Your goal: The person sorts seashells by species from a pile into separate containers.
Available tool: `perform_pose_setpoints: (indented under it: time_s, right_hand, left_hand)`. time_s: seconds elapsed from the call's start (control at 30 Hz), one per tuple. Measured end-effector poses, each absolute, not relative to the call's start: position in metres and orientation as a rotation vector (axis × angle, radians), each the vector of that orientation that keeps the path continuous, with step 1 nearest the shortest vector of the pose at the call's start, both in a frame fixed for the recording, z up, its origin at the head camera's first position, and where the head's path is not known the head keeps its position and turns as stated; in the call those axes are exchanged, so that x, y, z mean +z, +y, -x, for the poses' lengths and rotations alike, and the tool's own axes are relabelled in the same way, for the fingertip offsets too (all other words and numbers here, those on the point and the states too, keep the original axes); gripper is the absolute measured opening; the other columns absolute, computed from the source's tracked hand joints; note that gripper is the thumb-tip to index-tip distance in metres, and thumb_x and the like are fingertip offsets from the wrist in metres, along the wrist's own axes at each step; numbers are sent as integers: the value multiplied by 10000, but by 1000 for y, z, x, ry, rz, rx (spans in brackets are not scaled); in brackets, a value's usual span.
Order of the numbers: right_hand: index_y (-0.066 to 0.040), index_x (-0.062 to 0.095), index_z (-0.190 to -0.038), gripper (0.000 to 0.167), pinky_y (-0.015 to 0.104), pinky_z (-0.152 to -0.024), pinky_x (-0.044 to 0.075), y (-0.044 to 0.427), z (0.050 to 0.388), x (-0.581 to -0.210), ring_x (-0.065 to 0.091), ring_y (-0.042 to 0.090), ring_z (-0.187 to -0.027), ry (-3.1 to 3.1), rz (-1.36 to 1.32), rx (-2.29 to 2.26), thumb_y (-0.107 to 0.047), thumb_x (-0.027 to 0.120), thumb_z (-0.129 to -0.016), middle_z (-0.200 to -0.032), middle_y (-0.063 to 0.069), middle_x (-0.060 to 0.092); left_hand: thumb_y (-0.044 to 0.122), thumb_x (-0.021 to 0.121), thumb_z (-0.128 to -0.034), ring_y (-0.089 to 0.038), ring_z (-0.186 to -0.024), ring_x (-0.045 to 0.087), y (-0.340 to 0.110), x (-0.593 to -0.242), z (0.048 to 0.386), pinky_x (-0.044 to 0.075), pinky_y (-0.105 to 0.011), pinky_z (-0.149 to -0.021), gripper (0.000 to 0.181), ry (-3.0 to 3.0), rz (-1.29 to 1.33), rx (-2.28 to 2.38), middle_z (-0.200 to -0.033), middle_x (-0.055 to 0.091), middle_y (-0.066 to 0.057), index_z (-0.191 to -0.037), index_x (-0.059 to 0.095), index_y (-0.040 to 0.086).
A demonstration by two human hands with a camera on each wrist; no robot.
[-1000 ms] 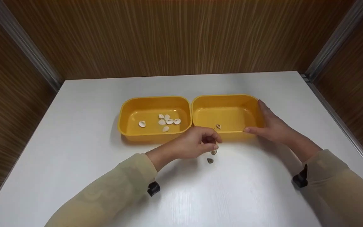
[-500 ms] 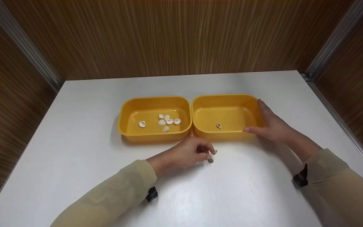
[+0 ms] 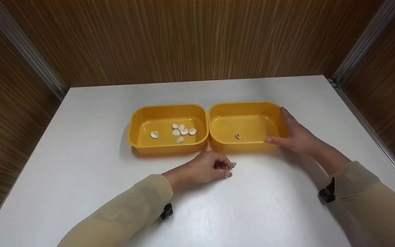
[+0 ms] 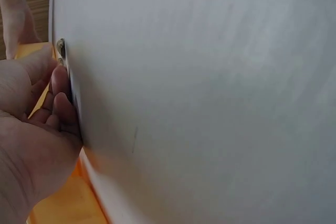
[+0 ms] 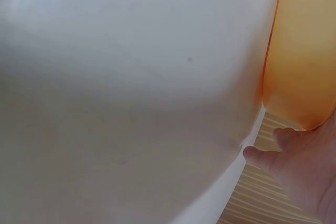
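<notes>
In the head view, my left hand (image 3: 206,167) is low over the table in front of two yellow plastic boxes. Its thumb and forefinger pinch at a small dark shell (image 3: 229,174); the fingertips partly hide it. Another small shell (image 3: 234,164) lies against the forefinger tip. In the left wrist view, a brownish shell (image 4: 61,46) shows just past the fingertips. My right hand (image 3: 298,137) holds the right yellow box (image 3: 242,146) at its right end, thumb on the front rim and fingers along the side. A small brown-and-white shell (image 3: 237,136) lies inside that box.
The left yellow box (image 3: 168,150) stands end to end with the right one and contains several white shells (image 3: 184,131). Both stand on a white table (image 3: 259,206). Wood-grain panels (image 3: 197,41) rise behind the table and at both sides.
My left hand has come down and slightly toward me from the right box's front rim, its fingertips now at the loose shells. My right hand stays on the box.
</notes>
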State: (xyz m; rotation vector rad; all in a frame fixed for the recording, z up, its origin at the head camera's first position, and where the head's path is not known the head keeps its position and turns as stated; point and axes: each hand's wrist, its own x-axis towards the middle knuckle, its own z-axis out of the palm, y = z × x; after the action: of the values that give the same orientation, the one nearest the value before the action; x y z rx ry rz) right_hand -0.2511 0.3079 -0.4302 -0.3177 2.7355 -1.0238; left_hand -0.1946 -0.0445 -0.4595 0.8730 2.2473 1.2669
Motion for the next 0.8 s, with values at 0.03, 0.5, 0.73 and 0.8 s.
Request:
perform_pose_setpoints:
  time_s: [0.03,0.5,0.73,0.8]
  right_hand:
    - [-128,-117,-1701,1311,688,-1244,143,308,252,-430,152,444,-1581,2736,318,-1026,-540,828,-892,-1772,166,-7]
    - [-133,-134,-1697,1317,691,-1245,113,308,251,-429,75,457,-1602,2742,313,-1006,-537,828,-894,-1771,165,-51]
    - [-165,-145,-1698,1318,697,-1241,134,308,252,-430,114,461,-1591,2737,309,-998,-547,826,-892,-1773,157,-43]
    - [-157,-140,-1699,1316,682,-1248,129,308,252,-430,104,442,-1597,2736,294,-994,-548,825,-894,-1774,147,-47]
  left_hand:
    - [159,800,-977,-27,-856,572,-44,-460,195,496,-203,-790,183,2257,-878,1260,-1046,757,69,-1142,789,79]
    - [151,808,-969,-23,-841,533,-43,-461,192,471,-194,-778,144,2317,-917,1194,-966,672,88,-1101,803,92]
    - [132,809,-964,-27,-850,548,-42,-461,192,486,-196,-786,113,2316,-915,1181,-980,699,55,-1070,801,93]
    - [121,801,-967,-23,-851,556,-42,-461,192,489,-195,-789,105,2310,-915,1185,-1003,726,35,-1067,798,89]
